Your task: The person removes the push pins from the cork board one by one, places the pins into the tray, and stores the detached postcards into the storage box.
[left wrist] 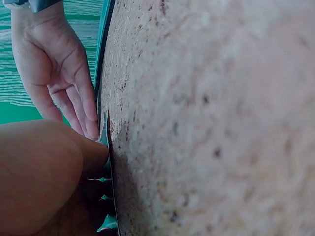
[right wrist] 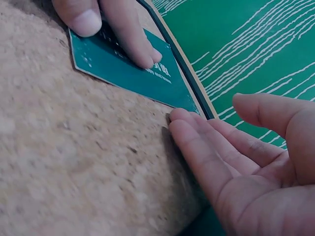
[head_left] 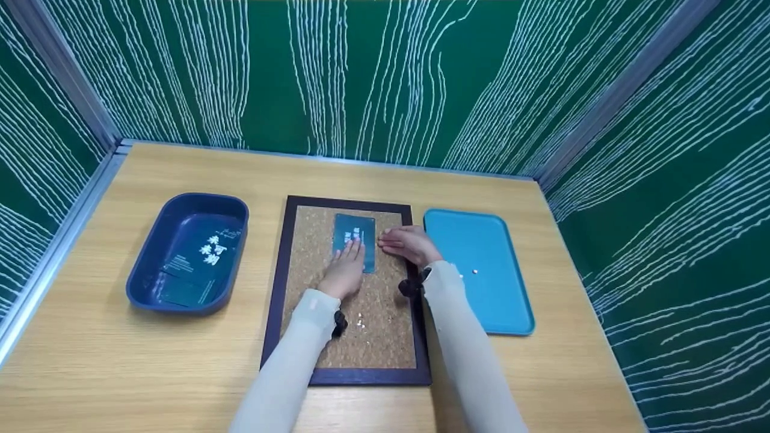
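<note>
A dark green card (head_left: 354,226) with white lettering lies on the upper part of the framed cork board (head_left: 373,337). My left hand (head_left: 344,272) rests on the card with its fingers extended, covering part of the print. In the right wrist view, that hand's fingertips press flat on the green card (right wrist: 113,73). Just off the card's right edge is my right hand (head_left: 412,243), fingers nearly straight, fingertips down at the cork. The right wrist view shows its thumb (right wrist: 266,110) spread away from the fingers and nothing held.
A dark blue bin (head_left: 135,282) at the left holds more green printed cards (head_left: 201,270). Right of the board is a blue tray (head_left: 499,300) with small white bits (head_left: 475,272) on it. More white bits (head_left: 361,322) lie on the lower cork. Green patterned panels (head_left: 385,78) enclose the table.
</note>
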A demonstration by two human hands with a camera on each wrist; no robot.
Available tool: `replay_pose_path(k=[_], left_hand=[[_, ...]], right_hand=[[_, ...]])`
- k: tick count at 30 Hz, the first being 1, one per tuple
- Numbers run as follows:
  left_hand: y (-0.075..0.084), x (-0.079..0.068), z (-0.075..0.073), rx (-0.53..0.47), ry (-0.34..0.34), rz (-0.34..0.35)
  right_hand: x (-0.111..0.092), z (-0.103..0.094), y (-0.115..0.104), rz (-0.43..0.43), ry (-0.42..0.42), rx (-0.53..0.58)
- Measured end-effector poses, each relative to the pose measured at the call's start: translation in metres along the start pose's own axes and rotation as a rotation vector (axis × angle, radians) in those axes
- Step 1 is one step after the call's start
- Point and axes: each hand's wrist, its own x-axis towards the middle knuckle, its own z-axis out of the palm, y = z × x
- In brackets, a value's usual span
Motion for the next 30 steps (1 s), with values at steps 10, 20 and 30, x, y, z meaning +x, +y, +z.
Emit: replay_pose_path(k=[10,20,30], left_hand=[[0.0012,-0.0012,-0.0001,0.001,0.03,0.006],[-0.0001,-0.0022,-0.001,-0.013,0.043,0.026],[-0.0003,-0.0006,0.0003,-0.021,0.036,0.009]], right_hand=[[0.003,0.0047,0.0047,-0.015,-0.019,0.111],[0.0048,0.0076,0.0061,-0.019,-0.02,0.126],[0.0032,0.0108,0.0043,-0.035,-0.011,0.099]])
